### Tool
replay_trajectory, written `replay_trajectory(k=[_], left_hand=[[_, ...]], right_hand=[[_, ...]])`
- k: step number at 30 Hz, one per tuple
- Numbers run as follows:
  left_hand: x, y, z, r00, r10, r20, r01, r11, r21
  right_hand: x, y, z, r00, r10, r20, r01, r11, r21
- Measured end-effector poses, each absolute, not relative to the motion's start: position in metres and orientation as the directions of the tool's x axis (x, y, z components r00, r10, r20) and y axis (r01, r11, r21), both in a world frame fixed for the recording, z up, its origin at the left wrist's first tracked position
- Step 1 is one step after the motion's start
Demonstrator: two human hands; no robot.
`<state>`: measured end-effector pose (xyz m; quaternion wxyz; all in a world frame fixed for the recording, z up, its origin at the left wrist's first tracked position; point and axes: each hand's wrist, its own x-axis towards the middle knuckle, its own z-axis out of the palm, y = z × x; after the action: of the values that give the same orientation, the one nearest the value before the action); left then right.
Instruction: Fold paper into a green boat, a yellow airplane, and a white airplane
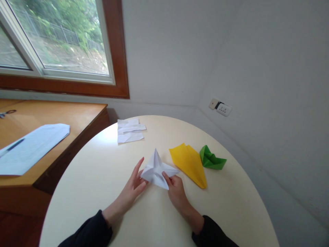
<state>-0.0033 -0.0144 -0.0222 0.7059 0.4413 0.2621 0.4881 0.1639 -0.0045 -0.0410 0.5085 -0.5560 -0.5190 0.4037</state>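
White folded paper — one piece — pinched by my left hand and right hand fingers; one yellow plane, one green boat beside.

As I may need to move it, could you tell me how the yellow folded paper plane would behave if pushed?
The yellow folded paper plane is probably very light and would likely slide easily across the smooth cream round table. Its thin folds look easily crushed.

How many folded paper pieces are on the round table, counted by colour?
White: 2, the white folded paper held by the left hand and the right hand, and the white creased sheets at the far edge
Yellow: 1, the yellow paper plane
Green: 1, the green paper boat
Total: 4
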Motion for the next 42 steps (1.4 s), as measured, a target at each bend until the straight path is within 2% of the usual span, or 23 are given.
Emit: replay_trajectory(k=[5, 9, 15, 22, 34, 42], left_hand=[[-0.001, -0.015, -0.023, 0.362, 0.922, 0.141, -0.364, 0.0, 0.931], [0.001, -0.016, -0.02, 0.322, 0.942, 0.1, -0.271, -0.01, 0.962], [0.0, -0.016, -0.023, 0.298, 0.948, 0.111, -0.159, -0.066, 0.985], [0.0, -0.012, -0.024, 0.247, 0.961, 0.126, -0.111, -0.101, 0.989], [0.001, -0.011, -0.024, 0.223, 0.965, 0.14, 0.009, -0.146, 0.989], [0.0, -0.012, -0.022, 0.23, 0.963, 0.137, 0.102, -0.164, 0.981]], right_hand=[[0.164, -0.006, -0.042, 0.129, 0.989, 0.076, 0.167, 0.053, -0.985], [0.165, -0.006, -0.043, 0.099, 0.991, 0.091, 0.172, 0.073, -0.982], [0.165, -0.009, -0.038, 0.044, 0.992, 0.119, 0.192, 0.109, -0.975], [0.165, -0.01, -0.036, -0.005, 0.992, 0.127, 0.135, 0.127, -0.983], [0.167, -0.013, -0.034, -0.055, 0.974, 0.219, 0.223, 0.225, -0.948], [0.167, -0.014, -0.031, -0.103, 0.972, 0.213, 0.217, 0.231, -0.948]])
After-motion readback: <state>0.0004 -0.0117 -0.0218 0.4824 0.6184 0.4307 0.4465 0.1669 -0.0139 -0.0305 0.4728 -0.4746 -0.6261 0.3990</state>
